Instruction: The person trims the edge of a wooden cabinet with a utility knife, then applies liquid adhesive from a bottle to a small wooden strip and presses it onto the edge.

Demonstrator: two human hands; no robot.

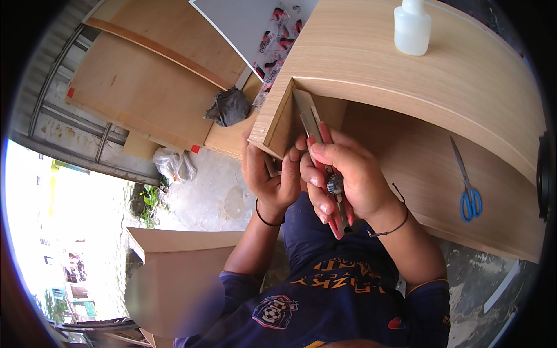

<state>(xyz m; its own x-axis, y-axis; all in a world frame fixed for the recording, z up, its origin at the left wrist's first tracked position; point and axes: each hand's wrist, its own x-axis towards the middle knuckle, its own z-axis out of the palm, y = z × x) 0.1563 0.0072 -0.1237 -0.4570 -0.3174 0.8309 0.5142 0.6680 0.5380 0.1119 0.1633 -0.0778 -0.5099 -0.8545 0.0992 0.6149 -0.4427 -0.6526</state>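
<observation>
We hold a red utility knife (326, 180) in our right hand (348, 180), fingers wrapped tightly round its handle, thumb lying along the top near the round metal wheel on its body. The long blade reaches up and away from us, its tip resting against the inside face of the end panel of a light wooden cabinet (371, 52), right at the corner where that panel meets the top board. The handle's lower end sticks out below our fist, over the dark blue shirt.

Our left hand (268, 174) sits just beside the right, touching it at the fingertips. It is closed round the lower front edge of the same end panel, fingers curled behind the board and thumb in front, so the knife lies between the two hands and a little above the left one. Both wrists carry thin black bands.

Inside the cabinet, on its lower board well to the right of our hands, lie blue-handled scissors (469, 194), points away from us. On top of the cabinet, far from the hands, stands a white plastic bottle (412, 26). To the left, beyond the cabinet's corner, a crumpled dark rag (229, 107) rests on flat plywood sheets (145, 81), and a clear plastic bag (173, 163) lies on the concrete floor (214, 191) below them.
</observation>
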